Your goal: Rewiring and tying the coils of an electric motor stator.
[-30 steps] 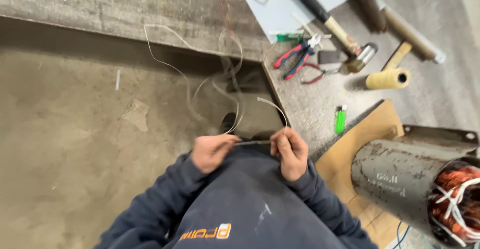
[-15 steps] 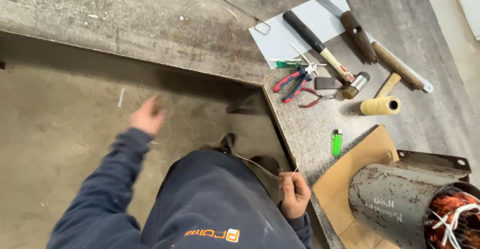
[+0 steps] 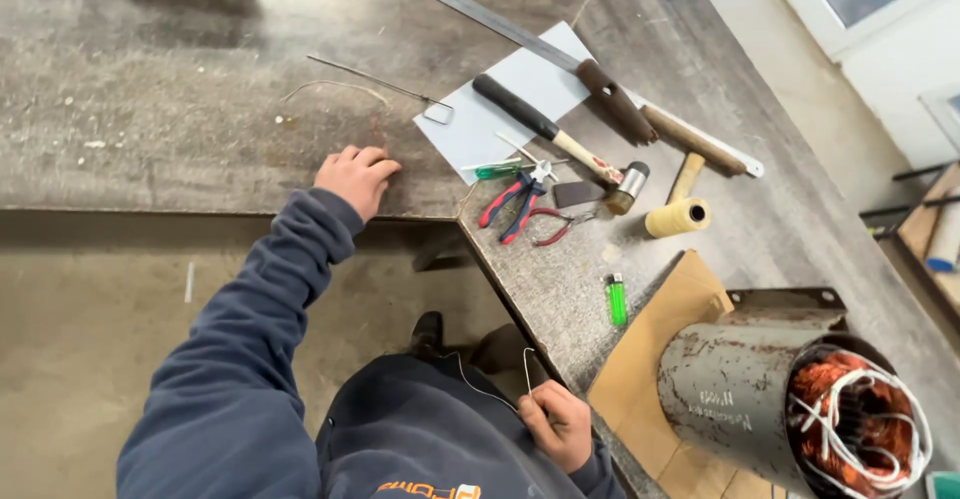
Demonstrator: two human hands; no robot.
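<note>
My left hand (image 3: 355, 177) rests on the grey workbench (image 3: 200, 129) near its front edge, fingers curled and holding nothing I can see. A thin bent wire (image 3: 340, 86) and a long metal rod with a looped end (image 3: 385, 86) lie just beyond it. My right hand (image 3: 555, 424) is low by my lap, pinching a thin pale wire (image 3: 495, 379) that loops up from the fingers. A rusty motor stator (image 3: 770, 399) with copper windings lies on brown cardboard (image 3: 650, 359) to the right of that hand.
On the bench to the right lie a white sheet (image 3: 490, 119), a black-handled hammer (image 3: 560, 144), red pliers (image 3: 515, 204), a green screwdriver (image 3: 497, 170), a spool of yellow twine (image 3: 678, 217), a green lighter (image 3: 617, 300), a wooden-handled tool (image 3: 615, 99) and a long steel ruler (image 3: 470, 9). Concrete floor (image 3: 100, 339) lies below.
My left hand has let go of the wire near my lap, swung up and left, and landed on the bench top. My right hand stays low, still pinching the wire.
</note>
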